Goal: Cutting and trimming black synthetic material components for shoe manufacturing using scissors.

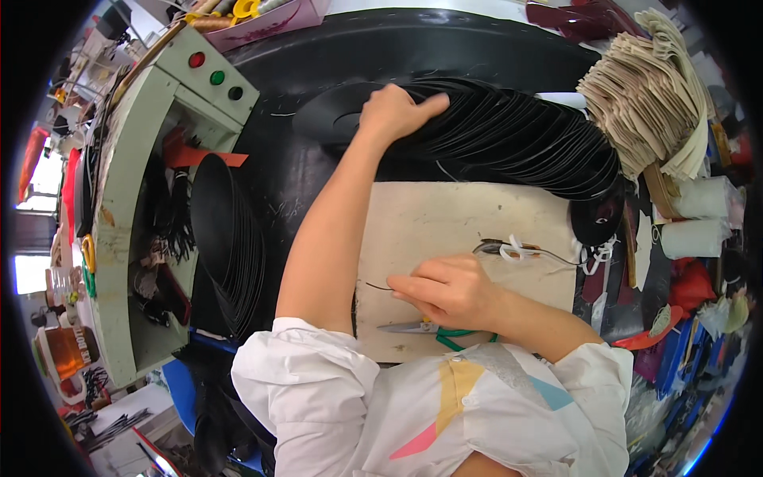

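Note:
My left hand [395, 114] reaches to the far side and rests on the left end of a long fanned row of flat black rounded pieces [509, 131]. Its thumb stands apart from the fingers, whose tips are partly hidden. Close to my chest, my right hand [449, 292] is closed in a pinch on a thin dark strip [377, 286], whose free end sticks out to the left. Below that hand, scissors [407, 327] with green handles lie on a beige work mat [469, 205]. A dark slim tool [494, 246] with white cord around it lies beyond my right hand.
Left stands a pale green metal housing [111, 238] with buttons, beside another stack of black pieces [226, 238]. A bundle of beige cloth pieces [640, 99] stands far right, near white thread spools [693, 237]. A pink box [274, 24] sits at the back.

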A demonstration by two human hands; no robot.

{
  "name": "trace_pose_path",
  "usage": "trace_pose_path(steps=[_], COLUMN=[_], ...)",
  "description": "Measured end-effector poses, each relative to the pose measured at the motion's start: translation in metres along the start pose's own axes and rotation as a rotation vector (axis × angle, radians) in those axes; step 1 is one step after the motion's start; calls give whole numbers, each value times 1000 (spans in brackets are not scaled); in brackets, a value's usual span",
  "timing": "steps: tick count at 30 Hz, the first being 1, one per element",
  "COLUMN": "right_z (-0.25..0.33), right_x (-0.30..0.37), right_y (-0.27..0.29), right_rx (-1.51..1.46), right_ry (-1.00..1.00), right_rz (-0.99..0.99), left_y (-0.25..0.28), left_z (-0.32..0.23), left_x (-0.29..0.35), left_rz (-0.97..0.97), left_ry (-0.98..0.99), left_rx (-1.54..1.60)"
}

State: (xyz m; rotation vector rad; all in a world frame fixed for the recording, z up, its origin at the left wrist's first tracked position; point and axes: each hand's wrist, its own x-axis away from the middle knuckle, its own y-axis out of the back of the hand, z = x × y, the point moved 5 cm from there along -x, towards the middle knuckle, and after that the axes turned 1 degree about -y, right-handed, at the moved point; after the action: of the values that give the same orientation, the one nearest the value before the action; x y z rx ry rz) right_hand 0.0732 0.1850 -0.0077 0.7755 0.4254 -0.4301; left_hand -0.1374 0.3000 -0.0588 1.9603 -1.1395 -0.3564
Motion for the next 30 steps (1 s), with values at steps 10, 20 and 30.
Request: trace_pose_path(steps=[10, 20, 30], right_z=[-48, -29, -9], right_x=[43, 23, 17], right_y=[50, 71, 59], right_rx=[-1069, -811, -479], right_ry=[-907, -702, -629], right_rz=[-92, -161, 56], left_y=[63, 10, -23], left_z=[14, 12, 7], left_x=[84, 232, 259], left_rz=[-539, -94, 90], left_ry=[-217, -60, 110], left_rx=[1080, 1001, 1183])
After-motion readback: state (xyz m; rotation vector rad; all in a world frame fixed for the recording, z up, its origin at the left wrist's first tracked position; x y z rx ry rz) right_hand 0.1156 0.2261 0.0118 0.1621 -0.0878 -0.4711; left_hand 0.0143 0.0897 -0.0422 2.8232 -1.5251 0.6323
